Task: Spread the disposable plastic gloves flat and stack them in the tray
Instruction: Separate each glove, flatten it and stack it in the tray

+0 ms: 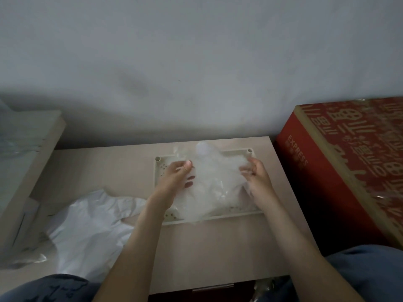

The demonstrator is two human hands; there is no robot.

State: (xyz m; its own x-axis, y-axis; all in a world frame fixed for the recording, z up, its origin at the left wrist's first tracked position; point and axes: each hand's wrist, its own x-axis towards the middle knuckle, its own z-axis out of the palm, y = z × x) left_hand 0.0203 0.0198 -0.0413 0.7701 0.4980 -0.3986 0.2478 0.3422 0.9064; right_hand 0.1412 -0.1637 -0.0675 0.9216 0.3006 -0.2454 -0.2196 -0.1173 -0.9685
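Observation:
A cream tray [160, 165] with small holes lies on the table, near its back edge. Clear plastic gloves [214, 188] are heaped in it, hazy and hard to tell apart. Over the tray I hold one clear glove stretched between both hands. My left hand [177, 178] pinches its left edge with curled fingers. My right hand [256, 174] pinches its right edge. Part of that glove reaches past the tray's far rim.
A pile of white plastic [91, 227] lies on the table's [218, 247] left part. A red cardboard box [340, 171] stands close on the right. A pale shelf edge [32, 153] rises at the left. My knees in blue jeans [370, 271] sit at the front.

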